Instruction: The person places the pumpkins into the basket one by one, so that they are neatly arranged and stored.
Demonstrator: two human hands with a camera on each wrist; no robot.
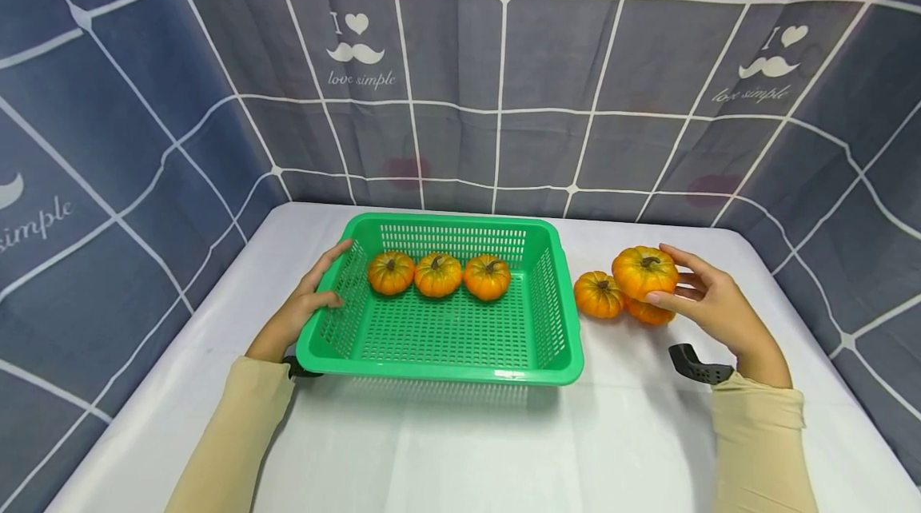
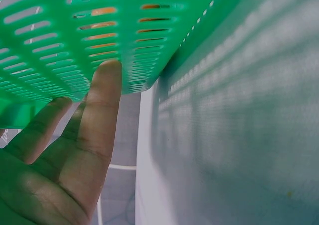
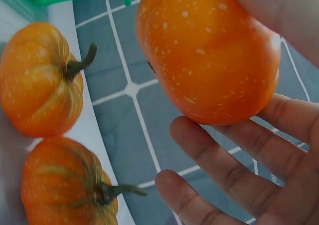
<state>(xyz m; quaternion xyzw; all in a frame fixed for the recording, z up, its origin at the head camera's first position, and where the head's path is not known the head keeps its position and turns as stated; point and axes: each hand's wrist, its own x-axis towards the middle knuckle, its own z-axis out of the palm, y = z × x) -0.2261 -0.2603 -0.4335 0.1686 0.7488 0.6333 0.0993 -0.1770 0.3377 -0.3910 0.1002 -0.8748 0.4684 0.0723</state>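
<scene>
A green plastic basket [image 1: 446, 373] with slotted walls has three small orange pumpkins [image 1: 438, 275] in a row inside, towards its back. My left hand [image 1: 297, 312] holds the basket's left side, thumb over the rim; the left wrist view shows fingers [image 2: 102, 110] against the outer wall. Between thumb and fingers, my right hand [image 1: 719, 312] grips another pumpkin [image 1: 643, 272], raised off the table right of the basket. Below it two more pumpkins sit on the table, one beside the basket [image 1: 599, 295] and one partly hidden [image 1: 653, 313]. Their green stems show in the right wrist view.
A white cloth covers the table [image 1: 460, 449]. Behind and on both sides hangs a grey-blue checked curtain [image 1: 460, 57]. The basket's front casts a shadow on the cloth. Each wrist wears a black device, such as the one on the right [image 1: 698, 367].
</scene>
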